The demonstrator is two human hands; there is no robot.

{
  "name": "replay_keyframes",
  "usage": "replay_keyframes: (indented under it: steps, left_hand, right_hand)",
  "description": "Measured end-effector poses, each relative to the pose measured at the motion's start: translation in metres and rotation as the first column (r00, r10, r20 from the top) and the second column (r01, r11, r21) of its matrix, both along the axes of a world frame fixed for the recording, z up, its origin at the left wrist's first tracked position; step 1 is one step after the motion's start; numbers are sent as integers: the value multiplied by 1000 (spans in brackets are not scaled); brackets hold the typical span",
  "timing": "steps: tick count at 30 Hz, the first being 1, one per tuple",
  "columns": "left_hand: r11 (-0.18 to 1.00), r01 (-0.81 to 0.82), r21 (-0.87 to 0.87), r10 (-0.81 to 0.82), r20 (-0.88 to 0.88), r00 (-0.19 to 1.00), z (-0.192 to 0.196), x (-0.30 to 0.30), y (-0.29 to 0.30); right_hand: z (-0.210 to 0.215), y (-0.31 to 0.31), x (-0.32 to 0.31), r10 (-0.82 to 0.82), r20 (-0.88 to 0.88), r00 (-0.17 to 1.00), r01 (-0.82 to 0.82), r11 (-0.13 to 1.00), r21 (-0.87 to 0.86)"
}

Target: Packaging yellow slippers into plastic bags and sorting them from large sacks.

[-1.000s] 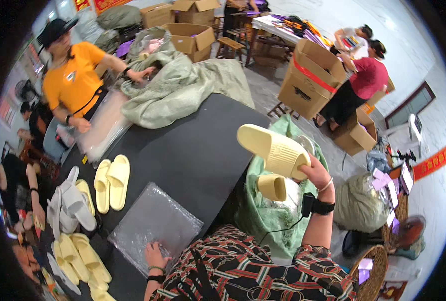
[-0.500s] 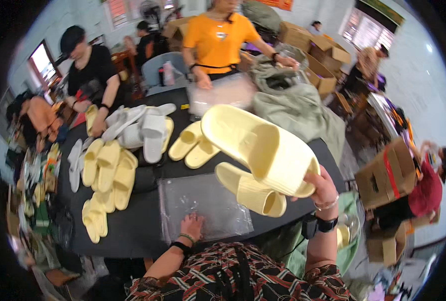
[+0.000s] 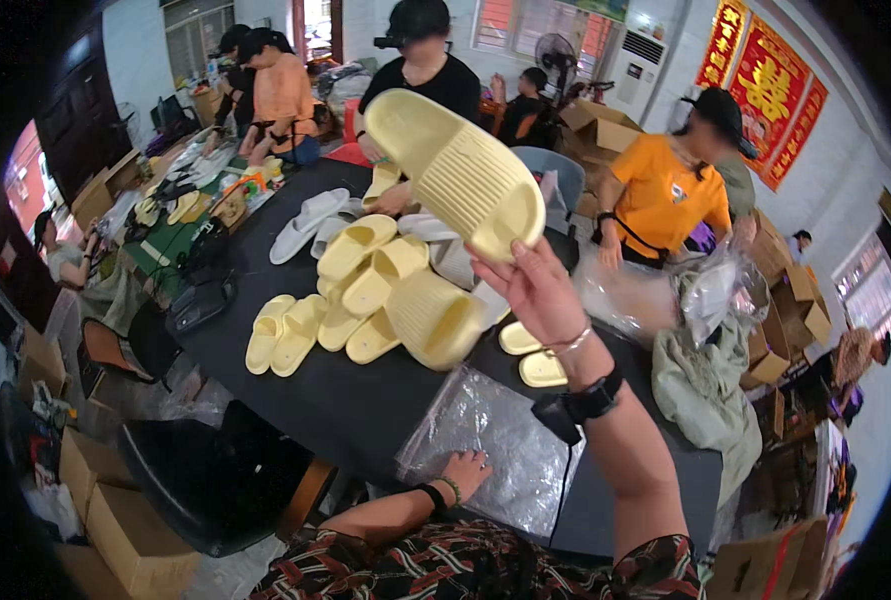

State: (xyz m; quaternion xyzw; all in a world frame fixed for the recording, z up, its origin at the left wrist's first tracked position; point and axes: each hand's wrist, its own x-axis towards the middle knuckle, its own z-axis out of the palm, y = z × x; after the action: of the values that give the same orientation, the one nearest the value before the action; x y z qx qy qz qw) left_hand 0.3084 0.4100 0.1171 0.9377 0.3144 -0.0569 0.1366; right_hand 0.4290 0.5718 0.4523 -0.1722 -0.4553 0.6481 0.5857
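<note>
My right hand (image 3: 533,295) is raised over the table, gripping a pale yellow slipper (image 3: 455,165) by its heel end, tilted with its toe up and to the left. A second yellow slipper (image 3: 435,318), blurred, is just below it beside my wrist; whether the same fingers hold it is hidden. My left hand (image 3: 465,476) lies flat with fingers apart on the near-left edge of a clear plastic bag (image 3: 500,440). Left of these is a pile of yellow slippers (image 3: 355,250), with a smaller yellow pair (image 3: 287,335) nearer to me.
White slippers (image 3: 308,225) lie behind the pile on the black table (image 3: 255,405). Across it, a person in black (image 3: 435,75) handles a yellow slipper; one in orange (image 3: 665,190) is near plastic bags (image 3: 630,290). A black chair (image 3: 215,480) stands at left, cardboard boxes (image 3: 145,540) beyond it.
The view has swung left. My right hand has carried the yellow slipper leftward and up, toward the pile, with the second slipper moving along. My left hand stays on the plastic bag.
</note>
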Motion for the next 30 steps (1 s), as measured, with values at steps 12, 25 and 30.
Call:
replay_keyframes:
  steps: [12,25,30]
  left_hand:
    - [999,30,-42,-30,-2,1000,-10,-8,-3]
    - [990,85,-113,-90,-34,995,20,7,12]
    - [991,75,-110,-77,-14,997,14,11,11]
  right_hand:
    - [-143,-43,52,104,508,855,130,905,-405]
    - [-263,-369,221,-638,516,572,785,245,-569]
    - [-298,-495,248,-657,685,315,848,-130,-514]
